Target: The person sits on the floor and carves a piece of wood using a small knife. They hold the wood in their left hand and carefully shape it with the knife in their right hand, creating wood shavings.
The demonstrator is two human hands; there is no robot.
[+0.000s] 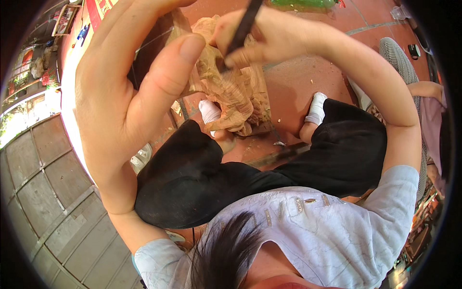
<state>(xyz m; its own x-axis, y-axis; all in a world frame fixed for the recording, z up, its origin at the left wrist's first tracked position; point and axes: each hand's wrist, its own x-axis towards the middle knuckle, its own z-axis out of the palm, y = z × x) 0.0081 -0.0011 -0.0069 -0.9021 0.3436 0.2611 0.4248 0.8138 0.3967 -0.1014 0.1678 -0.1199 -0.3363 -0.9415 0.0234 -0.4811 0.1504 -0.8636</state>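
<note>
From the head view I see a pale wooden carving [236, 91], heavily grooved and folded in its surface, standing on the red tiled floor [298, 77] between the person's knees, just ahead of two white-socked feet. The right hand [269, 38] sits directly over the carving's upper part, fingers curled shut around a dark slender carving tool [243, 26]. The tool's long axis runs from upper right, where its end leaves the frame, down and to the left; its lower tip meets the wood at the top of the carving, just below the knuckles. So the work lies straight under and slightly left of that hand, touching by way of the tool. The left hand [130, 96] is closer to the camera and looms large; its thumb is stretched up toward the carving's top left edge, the palm faces inward, and the fingers pass behind or around the wood's left side. I cannot tell whether those fingers truly clasp the piece or merely brace against it, since the carving hides them. Both hands flank the carving, left steadying, right carrying the tool. A flat dark blade or tool [284, 154] lies on the floor near the right knee, apart from both hands.
</note>
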